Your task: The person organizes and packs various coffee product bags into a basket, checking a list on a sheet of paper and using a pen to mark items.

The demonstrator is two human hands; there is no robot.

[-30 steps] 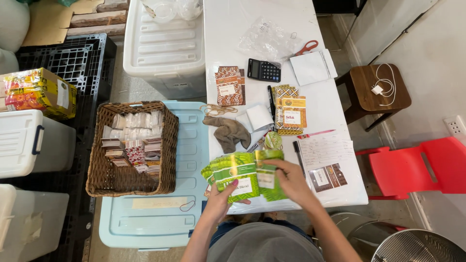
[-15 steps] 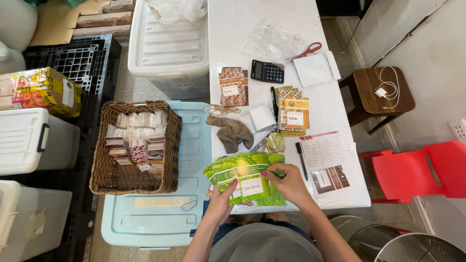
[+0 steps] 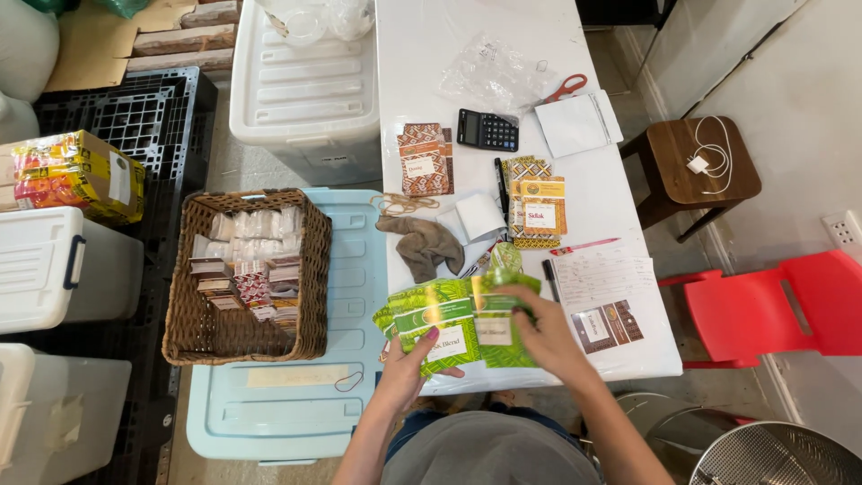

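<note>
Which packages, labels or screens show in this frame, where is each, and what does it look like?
Green packets: fanned flat pouches with white labels, held in left hand and right hand.
Brown patterned packets: table, beside calculator.
Yellow-orange packets: stacked mid-table.
Calculator: black, small grey screen.
Wicker basket: small packets inside, on blue bin lid.
Yellow carton: far left.

Both forearms are extended forward from the bottom of the view, converging slightly. The left hand point(image 3: 406, 359) is held palm-up, fingers curled in a grip, thumb on top. The right hand point(image 3: 539, 330) is closed likewise, knuckles upward, wrist bent slightly inward.
</note>
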